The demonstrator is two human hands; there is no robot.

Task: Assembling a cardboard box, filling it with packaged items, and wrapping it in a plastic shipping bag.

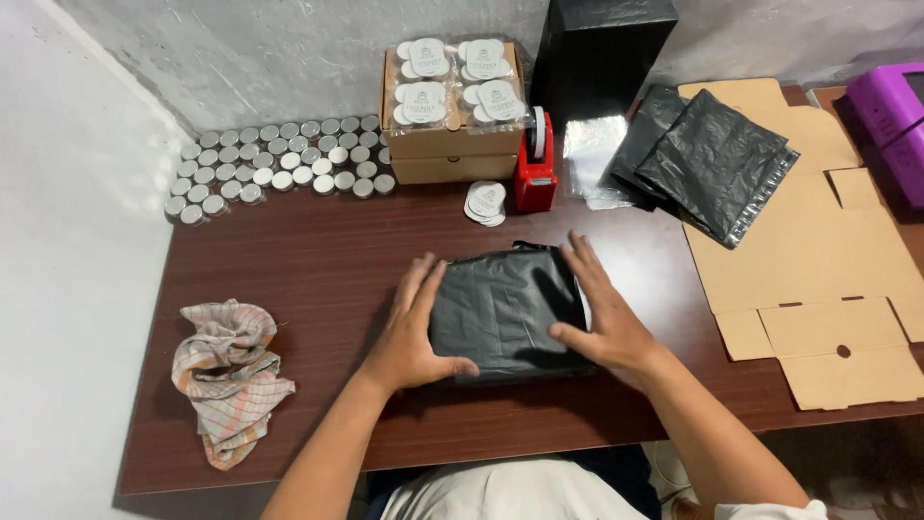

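A flat parcel wrapped in a black plastic bag [505, 303] lies on the dark wooden table [318, 260] in front of me. My left hand [416, 327] presses against its left side, thumb hooked over the near edge. My right hand [602, 313] lies flat along its right side, thumb on top of the black plastic. Both hands clasp the parcel between them.
A checked cloth [226, 376] lies crumpled at the near left. Several small round silver tins [274, 169] stand at the far left. Behind are a cardboard box of round labels [452, 106], a red tape dispenser [536, 169], black bags [712, 159] and flat cardboard [818, 270].
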